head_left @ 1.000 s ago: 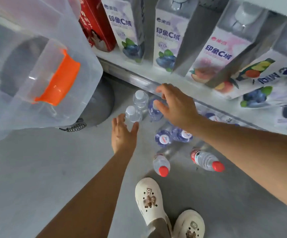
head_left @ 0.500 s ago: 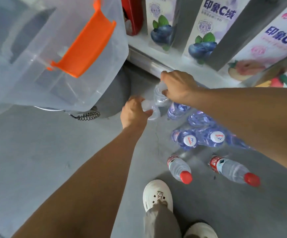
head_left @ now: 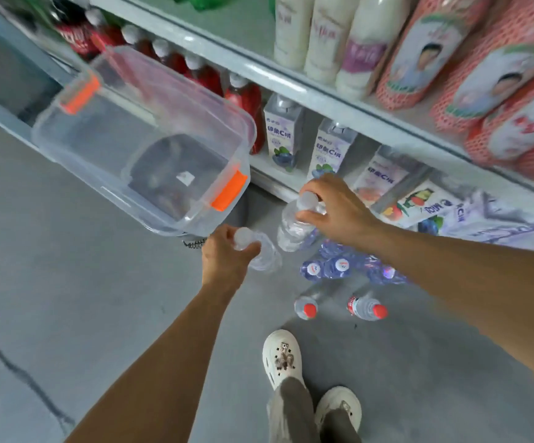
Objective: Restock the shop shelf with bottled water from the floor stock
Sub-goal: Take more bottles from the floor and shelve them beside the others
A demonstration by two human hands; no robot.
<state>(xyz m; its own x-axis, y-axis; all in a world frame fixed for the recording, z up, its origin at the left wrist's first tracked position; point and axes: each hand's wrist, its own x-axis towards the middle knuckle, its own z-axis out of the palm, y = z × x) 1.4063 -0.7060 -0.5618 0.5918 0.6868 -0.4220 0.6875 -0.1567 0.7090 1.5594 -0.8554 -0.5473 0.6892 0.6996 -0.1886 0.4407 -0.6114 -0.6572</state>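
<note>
My left hand (head_left: pixel 224 260) grips a clear white-capped water bottle (head_left: pixel 264 255) by its neck, lifted off the floor. My right hand (head_left: pixel 332 209) holds a second white-capped water bottle (head_left: pixel 292 230) by the top, tilted, just in front of the bottom shelf. On the grey floor below lie several blue-wrapped water bottles (head_left: pixel 342 266) and two red-capped water bottles (head_left: pixel 305 306) (head_left: pixel 367 310). The shop shelf (head_left: pixel 307 87) rises behind, its tiers full of drinks.
A clear plastic tub with orange latches (head_left: pixel 150 148) stands at the left, close to my left hand. Blueberry drink cartons (head_left: pixel 281 135) line the bottom shelf, white bottles (head_left: pixel 320 36) and red-netted bottles (head_left: pixel 482 75) the tier above. My white shoes (head_left: pixel 281 356) stand on the floor below.
Both hands have closed on white-capped bottles and lifted them off the floor. My view has risen, showing more of the upper shelves.
</note>
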